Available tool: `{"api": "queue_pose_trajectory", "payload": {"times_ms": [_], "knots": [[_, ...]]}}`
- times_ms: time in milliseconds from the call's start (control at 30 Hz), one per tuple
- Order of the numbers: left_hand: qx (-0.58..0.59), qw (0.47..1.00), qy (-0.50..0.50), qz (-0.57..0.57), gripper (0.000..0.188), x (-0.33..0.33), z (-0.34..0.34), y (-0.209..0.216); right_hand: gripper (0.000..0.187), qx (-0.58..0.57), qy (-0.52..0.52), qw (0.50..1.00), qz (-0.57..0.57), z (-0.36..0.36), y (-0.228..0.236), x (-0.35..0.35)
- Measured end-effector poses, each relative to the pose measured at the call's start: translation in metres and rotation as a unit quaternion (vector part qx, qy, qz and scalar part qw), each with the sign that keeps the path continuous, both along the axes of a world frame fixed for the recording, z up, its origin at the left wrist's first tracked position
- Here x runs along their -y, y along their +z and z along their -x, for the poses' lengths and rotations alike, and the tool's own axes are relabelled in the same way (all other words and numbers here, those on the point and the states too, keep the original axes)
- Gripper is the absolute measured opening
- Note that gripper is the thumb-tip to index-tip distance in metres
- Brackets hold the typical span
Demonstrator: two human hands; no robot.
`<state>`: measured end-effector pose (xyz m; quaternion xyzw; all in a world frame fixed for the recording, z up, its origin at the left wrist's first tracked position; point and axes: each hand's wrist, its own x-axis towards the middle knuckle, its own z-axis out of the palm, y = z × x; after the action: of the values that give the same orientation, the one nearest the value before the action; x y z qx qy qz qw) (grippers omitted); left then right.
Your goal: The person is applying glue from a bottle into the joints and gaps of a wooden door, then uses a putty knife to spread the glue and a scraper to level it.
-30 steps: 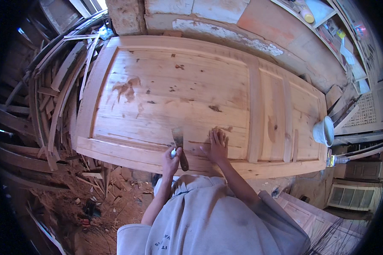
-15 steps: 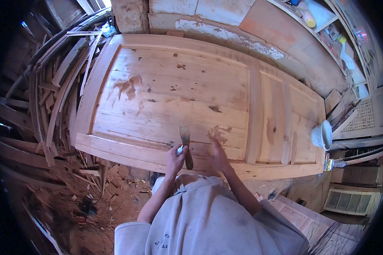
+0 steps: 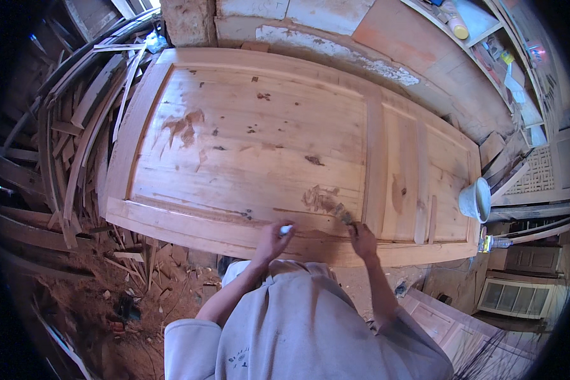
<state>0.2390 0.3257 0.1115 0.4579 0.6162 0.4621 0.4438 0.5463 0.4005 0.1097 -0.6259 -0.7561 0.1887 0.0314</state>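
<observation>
Brown scrap boards (image 3: 85, 133) are heaped beyond the left edge of a pale wooden panelled door (image 3: 234, 174). Near its front edge, the left hand (image 3: 274, 240) has its fingers closed around a small white object (image 3: 286, 229). Rightward, the right hand's (image 3: 363, 240) fingers clamp a dark flat scraper (image 3: 344, 215) beside a brown smear (image 3: 318, 199). One pale grey round bucket (image 3: 475, 200) sits at the right edge.

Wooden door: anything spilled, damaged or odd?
Yes: a brown smear toward the left end of the large panel, another by the scraper in the right hand. Both look blotchy against the paler surface; cause unclear.
</observation>
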Motion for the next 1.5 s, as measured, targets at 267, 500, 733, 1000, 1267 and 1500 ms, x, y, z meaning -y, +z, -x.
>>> {"api": "queue_pose_trajectory", "payload": {"times_ms": [267,500,733,1000,1267,1500], "knots": [[0.110,0.962,0.237,0.075,0.025,0.049,0.065,0.002,0.030,0.137,0.134,0.981,0.020,-0.001,-0.017,-0.049],[0.111,0.927,0.348,0.080,0.024,0.078,0.079,0.012,0.034,0.129,0.141,0.980,0.064,0.061,-0.018,-0.056],[0.118,0.924,0.355,0.081,0.024,0.074,0.080,0.009,0.036,0.156,0.135,0.978,0.039,0.114,-0.002,-0.069],[0.135,0.919,0.366,0.063,0.024,0.073,0.086,0.012,0.044,0.180,0.115,0.974,0.069,0.027,0.029,-0.120],[0.144,0.914,0.374,0.065,0.023,0.068,0.084,0.009,0.047,0.186,0.075,0.972,0.121,0.001,0.007,-0.131],[0.137,0.918,0.367,0.062,0.024,0.060,0.085,0.011,0.049,0.176,0.147,0.968,0.100,0.075,-0.015,-0.130]]}}
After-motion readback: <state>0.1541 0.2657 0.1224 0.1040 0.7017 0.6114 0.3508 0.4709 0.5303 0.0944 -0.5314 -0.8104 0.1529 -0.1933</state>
